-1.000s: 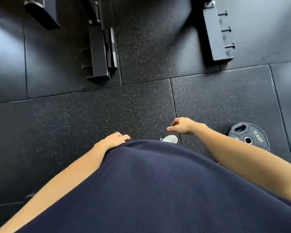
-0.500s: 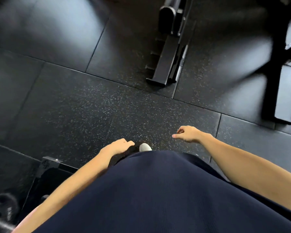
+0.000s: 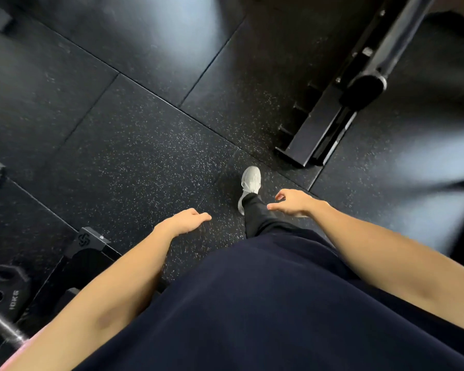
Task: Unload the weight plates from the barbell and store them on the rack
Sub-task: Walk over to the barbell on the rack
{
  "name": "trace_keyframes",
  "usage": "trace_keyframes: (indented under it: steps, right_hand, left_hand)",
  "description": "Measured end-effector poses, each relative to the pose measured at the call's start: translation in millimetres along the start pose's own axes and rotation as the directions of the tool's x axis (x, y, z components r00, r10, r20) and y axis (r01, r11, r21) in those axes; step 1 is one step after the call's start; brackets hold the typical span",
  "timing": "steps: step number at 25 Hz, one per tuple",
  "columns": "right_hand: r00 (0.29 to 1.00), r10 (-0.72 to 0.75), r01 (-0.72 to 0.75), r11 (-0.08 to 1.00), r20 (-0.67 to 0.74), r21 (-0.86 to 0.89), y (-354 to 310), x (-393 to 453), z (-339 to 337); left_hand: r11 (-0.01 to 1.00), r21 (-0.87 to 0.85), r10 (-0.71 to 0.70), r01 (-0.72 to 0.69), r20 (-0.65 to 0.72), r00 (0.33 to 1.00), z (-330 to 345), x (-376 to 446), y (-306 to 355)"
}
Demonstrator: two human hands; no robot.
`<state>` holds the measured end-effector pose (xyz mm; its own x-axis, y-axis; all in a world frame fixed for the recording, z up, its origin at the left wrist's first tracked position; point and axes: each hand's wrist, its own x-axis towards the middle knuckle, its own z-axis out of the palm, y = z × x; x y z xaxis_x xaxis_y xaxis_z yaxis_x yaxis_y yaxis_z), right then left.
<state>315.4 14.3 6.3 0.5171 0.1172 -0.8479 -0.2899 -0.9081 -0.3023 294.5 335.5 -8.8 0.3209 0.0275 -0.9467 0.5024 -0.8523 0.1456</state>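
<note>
Both hands, left (image 3: pixel 182 222) and right (image 3: pixel 292 202), hang loosely curled and empty, free to grab the plate (image 3: pixel 7 293) on the barbell (image 3: pixel 0 326) lower left

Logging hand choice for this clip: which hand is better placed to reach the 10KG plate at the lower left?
Probably the left hand. It hangs empty on the same side as the 10KG plate and the barbell. The right hand, also empty, is across the body, on the side of the rack base.
</note>
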Motion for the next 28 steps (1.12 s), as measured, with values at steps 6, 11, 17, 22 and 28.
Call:
trace_keyframes:
  steps: [6,11,17,22,28]
  right_hand:
    - [0.996,-0.079,0.081,0.995,0.029,-0.060,-67,95,-132]
    - [0.990,-0.139,0.141,0.986,0.027,-0.086,-135,155,-233]
    - [0.989,-0.138,0.142,0.987,0.057,-0.072,-212,234,-308]
    - [0.995,-0.101,0.101,0.995,0.026,-0.018,-282,303,-379]
    - [0.993,-0.093,0.104,0.981,-0.078,0.161,-390,372,-471]
  left_hand:
    - [0.990,-0.131,0.031,-0.047,-0.118,0.993,-126,31,56]
    - [0.961,-0.253,0.065,-0.111,-0.183,0.981,-218,45,92]
    - [0.958,-0.240,0.124,-0.157,-0.149,0.981,-334,97,104]
    - [0.977,-0.168,0.105,-0.132,-0.163,0.981,-468,147,120]
    - [0.993,-0.059,0.088,-0.101,-0.198,0.976,-661,193,152]
